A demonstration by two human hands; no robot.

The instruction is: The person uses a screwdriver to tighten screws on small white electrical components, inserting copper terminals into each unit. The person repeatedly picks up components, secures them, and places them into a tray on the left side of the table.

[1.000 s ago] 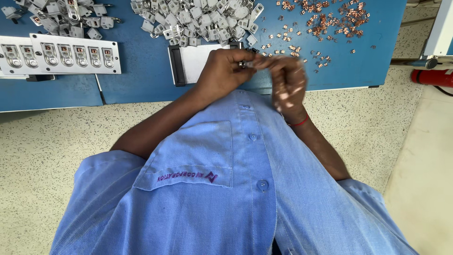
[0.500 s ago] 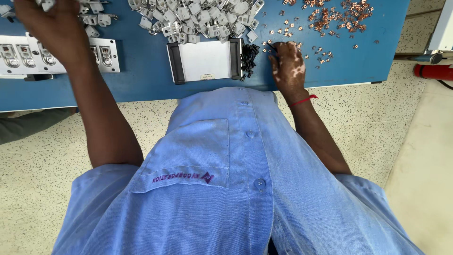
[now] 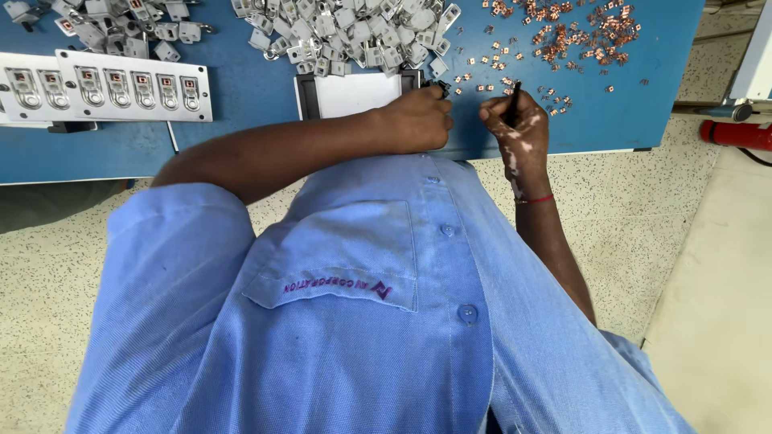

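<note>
My left hand (image 3: 418,120) lies curled at the right edge of a white pad in a black frame (image 3: 346,92) on the blue table (image 3: 241,112). Its fingertips pinch a small dark part (image 3: 439,85). My right hand (image 3: 515,128), with a red thread at the wrist, grips a thin black tool (image 3: 513,98). The tool's tip is among loose copper pieces (image 3: 482,87) just right of the pad. The two hands are a few centimetres apart.
A heap of grey metal parts (image 3: 354,32) lies behind the pad, with another heap (image 3: 121,28) at far left. A white fixture plate with a row of seated parts (image 3: 104,87) sits left. More copper pieces (image 3: 587,32) are scattered at back right. A red object (image 3: 736,133) lies beyond the table's edge.
My left hand has come back from the far-left heap to the pad's right edge. My right hand has stayed by the copper pieces and now shows the black tool.
</note>
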